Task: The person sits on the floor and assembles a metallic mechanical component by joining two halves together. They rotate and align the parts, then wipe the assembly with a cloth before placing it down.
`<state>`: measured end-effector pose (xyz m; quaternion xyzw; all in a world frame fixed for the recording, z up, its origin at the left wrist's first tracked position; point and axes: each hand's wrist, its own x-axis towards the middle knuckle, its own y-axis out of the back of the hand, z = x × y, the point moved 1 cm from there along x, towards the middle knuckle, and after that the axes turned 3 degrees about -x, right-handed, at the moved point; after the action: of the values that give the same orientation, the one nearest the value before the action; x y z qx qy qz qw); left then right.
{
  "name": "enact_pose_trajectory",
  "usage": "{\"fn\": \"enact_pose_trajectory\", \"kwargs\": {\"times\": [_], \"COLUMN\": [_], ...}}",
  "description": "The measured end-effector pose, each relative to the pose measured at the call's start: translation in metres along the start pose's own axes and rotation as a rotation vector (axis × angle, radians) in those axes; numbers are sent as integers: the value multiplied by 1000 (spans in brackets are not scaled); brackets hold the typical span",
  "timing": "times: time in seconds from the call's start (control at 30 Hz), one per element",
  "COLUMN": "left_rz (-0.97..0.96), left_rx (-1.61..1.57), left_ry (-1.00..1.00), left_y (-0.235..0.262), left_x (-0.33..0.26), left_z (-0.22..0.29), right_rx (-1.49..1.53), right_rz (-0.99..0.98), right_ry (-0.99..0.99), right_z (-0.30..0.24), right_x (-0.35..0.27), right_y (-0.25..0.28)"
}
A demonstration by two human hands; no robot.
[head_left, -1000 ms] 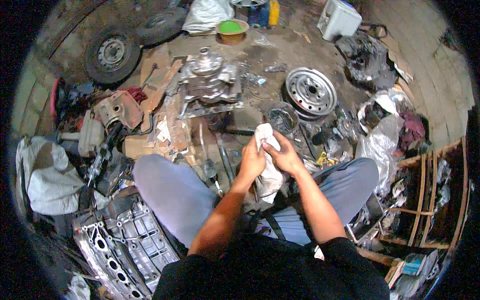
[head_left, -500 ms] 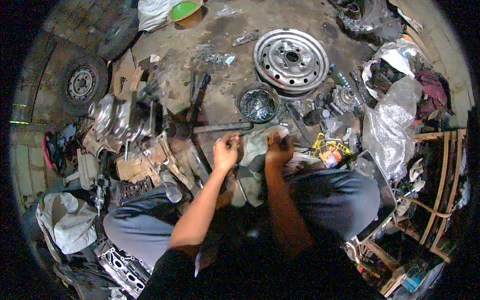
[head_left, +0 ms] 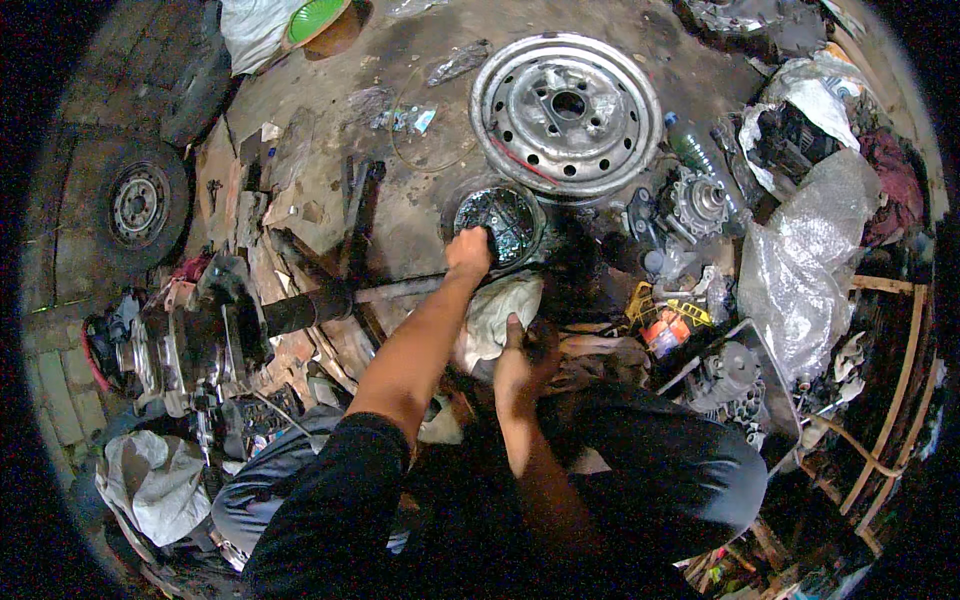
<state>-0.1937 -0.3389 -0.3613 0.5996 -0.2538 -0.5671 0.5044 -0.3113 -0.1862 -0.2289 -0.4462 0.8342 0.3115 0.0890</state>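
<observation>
Off-white cloth (head_left: pixel 512 300) lies bunched before the person, on the near side of a round tub (head_left: pixel 541 225) of dark, shiny liquid. It looks light, limp and hard to damage; a gathered fold at its right edge would make an easy hold, though oily patches could slip. The left hand (head_left: pixel 469 252) is at the tub's near left rim, fingers curled inward; their tips, and anything they grip, are hidden. The right hand (head_left: pixel 513 375) is by the cloth's near right edge, thumb raised; its other fingers are in shadow, so I cannot tell whether they pinch fabric. The tub's rim and a steel wheel (head_left: pixel 568 132) hem in the far side; more room lies far left, where floor (head_left: pixel 405 225) shows beyond a metal bar (head_left: pixel 400 289).
</observation>
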Motion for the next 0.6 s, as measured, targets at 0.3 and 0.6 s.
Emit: {"fn": "enact_pose_trajectory", "kwargs": {"times": [0.3, 0.6], "left_rz": [-12, 304], "left_rx": [15, -727], "left_ry": [59, -201], "left_y": [-9, 76], "left_x": [11, -60], "left_z": [4, -7], "right_rx": [60, 18], "right_rz": [-23, 7], "right_ry": [12, 40], "right_z": [-3, 3], "right_x": [6, 16], "right_y": [5, -17]}}
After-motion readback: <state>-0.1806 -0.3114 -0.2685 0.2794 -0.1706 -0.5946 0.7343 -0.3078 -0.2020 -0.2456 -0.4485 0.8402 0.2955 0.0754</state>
